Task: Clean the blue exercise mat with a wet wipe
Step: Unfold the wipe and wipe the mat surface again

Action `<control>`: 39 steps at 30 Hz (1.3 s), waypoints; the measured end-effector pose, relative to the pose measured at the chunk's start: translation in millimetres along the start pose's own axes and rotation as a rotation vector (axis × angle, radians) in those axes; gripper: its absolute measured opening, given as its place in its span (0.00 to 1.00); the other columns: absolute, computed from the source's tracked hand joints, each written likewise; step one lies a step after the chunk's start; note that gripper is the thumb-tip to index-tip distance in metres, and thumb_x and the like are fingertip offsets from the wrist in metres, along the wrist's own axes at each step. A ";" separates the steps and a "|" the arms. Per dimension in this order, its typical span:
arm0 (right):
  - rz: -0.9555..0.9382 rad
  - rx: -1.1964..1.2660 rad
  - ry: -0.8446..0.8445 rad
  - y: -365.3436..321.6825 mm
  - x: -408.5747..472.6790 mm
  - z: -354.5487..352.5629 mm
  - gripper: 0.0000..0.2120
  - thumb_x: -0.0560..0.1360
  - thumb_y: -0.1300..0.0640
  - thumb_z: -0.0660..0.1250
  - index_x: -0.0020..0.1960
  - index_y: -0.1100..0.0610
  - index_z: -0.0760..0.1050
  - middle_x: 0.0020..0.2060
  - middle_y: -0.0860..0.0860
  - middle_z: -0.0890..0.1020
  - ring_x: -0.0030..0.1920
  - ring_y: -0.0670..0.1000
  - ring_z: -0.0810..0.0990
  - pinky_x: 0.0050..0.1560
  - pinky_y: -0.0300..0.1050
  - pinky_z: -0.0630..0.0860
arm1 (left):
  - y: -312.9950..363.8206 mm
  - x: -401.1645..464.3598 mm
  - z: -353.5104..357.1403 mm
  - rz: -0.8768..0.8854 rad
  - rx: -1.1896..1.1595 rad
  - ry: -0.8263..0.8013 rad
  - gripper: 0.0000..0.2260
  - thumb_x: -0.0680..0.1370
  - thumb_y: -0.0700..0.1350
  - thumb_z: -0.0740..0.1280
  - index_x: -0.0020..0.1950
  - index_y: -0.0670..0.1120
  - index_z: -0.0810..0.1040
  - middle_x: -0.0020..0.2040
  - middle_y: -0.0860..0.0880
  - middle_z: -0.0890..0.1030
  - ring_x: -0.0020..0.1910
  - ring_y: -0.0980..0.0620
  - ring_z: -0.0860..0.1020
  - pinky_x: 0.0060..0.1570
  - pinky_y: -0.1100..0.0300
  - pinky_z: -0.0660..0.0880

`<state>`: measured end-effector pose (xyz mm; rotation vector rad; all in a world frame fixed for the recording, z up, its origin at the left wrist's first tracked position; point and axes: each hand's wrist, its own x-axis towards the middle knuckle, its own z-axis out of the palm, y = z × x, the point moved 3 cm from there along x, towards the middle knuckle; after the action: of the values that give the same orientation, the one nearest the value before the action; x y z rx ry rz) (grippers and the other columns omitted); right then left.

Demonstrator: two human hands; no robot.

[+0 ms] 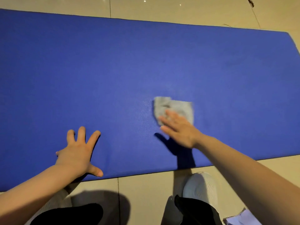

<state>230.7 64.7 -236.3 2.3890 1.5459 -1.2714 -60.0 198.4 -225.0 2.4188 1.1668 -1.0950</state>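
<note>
While my left hand lies spread flat, pinning the mat near its front edge, my right hand presses the wipe under straight fingers; I'd keep strokes overlapping, pressure even.

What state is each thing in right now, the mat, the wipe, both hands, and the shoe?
blue exercise mat: unrolled flat on the tiled floor.
wet wipe: crumpled, lying on the mat.
right hand: open, fingers pressing the wipe, blurred.
left hand: open, fingers spread on the mat.
white shoe: on the floor beside the mat's near edge.
</note>
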 end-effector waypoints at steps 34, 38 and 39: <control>-0.131 -0.325 0.007 -59.4 61.2 -2.1 0.43 0.71 0.24 0.42 0.79 0.44 0.37 0.73 0.47 0.28 0.75 0.56 0.26 0.72 0.58 0.27 | -5.1 77.4 -23.9 0.189 0.056 0.071 0.47 0.52 0.81 0.27 0.62 0.60 0.14 0.65 0.48 0.14 0.64 0.44 0.16 0.65 0.25 0.40; -0.401 -0.412 -0.027 -68.0 69.2 8.0 0.45 0.66 0.22 0.32 0.78 0.41 0.39 0.73 0.41 0.32 0.73 0.48 0.27 0.71 0.53 0.24 | -8.7 79.7 -16.8 0.231 -0.032 0.161 0.46 0.68 0.81 0.43 0.80 0.57 0.48 0.80 0.46 0.46 0.78 0.43 0.46 0.58 0.21 0.50; -0.401 -0.416 -0.007 -53.9 73.0 -1.5 0.45 0.65 0.21 0.30 0.77 0.40 0.37 0.73 0.39 0.33 0.73 0.46 0.28 0.72 0.52 0.26 | -10.3 80.2 -15.9 0.247 -0.071 0.179 0.43 0.70 0.80 0.44 0.79 0.59 0.50 0.80 0.47 0.47 0.78 0.44 0.46 0.59 0.21 0.49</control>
<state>202.9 147.5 -261.0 1.8814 2.1123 -0.8753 -27.3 258.9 -270.5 2.5623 0.9048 -0.7645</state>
